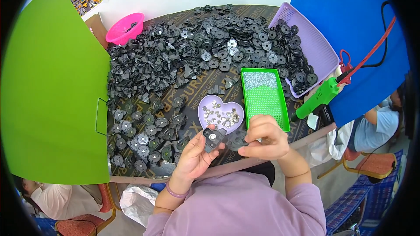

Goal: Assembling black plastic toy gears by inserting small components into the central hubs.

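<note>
The left hand (194, 157) holds a small black plastic part (213, 138) at the near edge of the bench (183, 91), fingers curled under it and thumb along its side; a round silver disc sits in the middle of the part. The right hand (264, 136) hovers just to the right of it, its fingers bunched together as if pinching something small, though what lies between the fingertips cannot be made out.

Just beyond the held part lies a lilac heart-shaped dish (205, 105) with small silver metal pieces scattered in it. To the right of the dish, touching or nearly so, stands a green rectangular tray (286, 105), its far end filled with tiny glittering bits. A green glue gun (321, 97) rests to the right of that tray, with a red cable running off to the far right.

The far half of the bench is heaped with a pile of black parts (197, 48). On the left, nearer, similar parts fitted with silver centres lie in loose rows (140, 135). A pink basket (127, 27) sits at the far left, a lilac flat basket (315, 43) at the far right. A green board (52, 91) stands at the left and a blue board (345, 26) at the right.
</note>
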`<state>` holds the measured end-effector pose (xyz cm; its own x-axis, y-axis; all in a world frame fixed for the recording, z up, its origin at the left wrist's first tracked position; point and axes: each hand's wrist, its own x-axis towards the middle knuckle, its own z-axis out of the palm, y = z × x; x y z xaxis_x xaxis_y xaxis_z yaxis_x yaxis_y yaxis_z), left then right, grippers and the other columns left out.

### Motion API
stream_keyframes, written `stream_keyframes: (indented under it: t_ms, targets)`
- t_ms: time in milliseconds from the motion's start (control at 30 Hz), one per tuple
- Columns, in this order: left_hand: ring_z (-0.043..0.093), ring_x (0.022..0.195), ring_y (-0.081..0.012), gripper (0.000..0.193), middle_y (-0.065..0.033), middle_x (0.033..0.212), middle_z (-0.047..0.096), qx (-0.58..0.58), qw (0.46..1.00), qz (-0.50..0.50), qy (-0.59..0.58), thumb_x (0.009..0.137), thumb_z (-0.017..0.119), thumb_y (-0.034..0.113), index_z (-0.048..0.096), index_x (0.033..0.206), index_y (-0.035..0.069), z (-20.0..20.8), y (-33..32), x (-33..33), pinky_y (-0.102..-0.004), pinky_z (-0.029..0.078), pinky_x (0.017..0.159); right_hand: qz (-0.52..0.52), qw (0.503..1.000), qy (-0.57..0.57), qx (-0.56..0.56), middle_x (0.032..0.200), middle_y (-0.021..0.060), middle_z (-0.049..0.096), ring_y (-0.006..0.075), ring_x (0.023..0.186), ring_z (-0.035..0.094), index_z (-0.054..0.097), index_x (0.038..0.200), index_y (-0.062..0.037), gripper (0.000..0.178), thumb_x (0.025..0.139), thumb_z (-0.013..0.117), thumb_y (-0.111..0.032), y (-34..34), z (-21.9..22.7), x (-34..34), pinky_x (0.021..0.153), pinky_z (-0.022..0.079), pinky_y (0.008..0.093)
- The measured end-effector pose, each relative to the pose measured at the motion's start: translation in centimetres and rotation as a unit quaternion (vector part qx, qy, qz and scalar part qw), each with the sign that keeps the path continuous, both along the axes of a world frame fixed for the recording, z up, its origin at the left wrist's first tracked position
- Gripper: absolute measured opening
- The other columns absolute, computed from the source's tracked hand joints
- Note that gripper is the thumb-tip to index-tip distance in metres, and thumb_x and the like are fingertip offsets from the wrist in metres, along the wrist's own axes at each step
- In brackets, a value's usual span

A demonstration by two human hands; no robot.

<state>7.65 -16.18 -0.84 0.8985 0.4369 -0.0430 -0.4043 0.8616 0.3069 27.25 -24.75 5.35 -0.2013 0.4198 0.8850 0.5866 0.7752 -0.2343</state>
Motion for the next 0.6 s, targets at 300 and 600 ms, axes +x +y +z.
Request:
stream_keyframes:
  t_ms: [300,600]
  targets:
    - [0.06,0.095,-0.0244,0.037,-0.0124,0.108,0.056,-0.007,1.0,-0.027,0.001,0.094,0.044,0.023,0.041,0.122,0.0,-0.6,-0.7,0.4,-0.0287,0.056,0.074,0.024,0.927,0.122,-0.355,0.078,0.0081,0.061,0.0216,0.072,0.06,0.062,0.082,0.0004,0.011,0.072,0.066,0.002,3.0,2.4,-1.8,0.064,0.047,0.0304]
    - [0.063,0.092,-0.0282,0.035,-0.0156,0.104,0.058,-0.013,0.999,-0.038,-0.023,0.093,0.046,0.022,0.042,0.118,-0.002,-1.4,-0.6,0.5,-0.0274,0.057,0.07,0.028,0.94,0.028,-0.338,0.08,0.009,0.053,0.0268,0.075,0.055,0.058,0.079,-0.0015,0.009,0.072,0.065,-0.002,3.9,0.7,-2.5,0.065,0.044,0.0353]
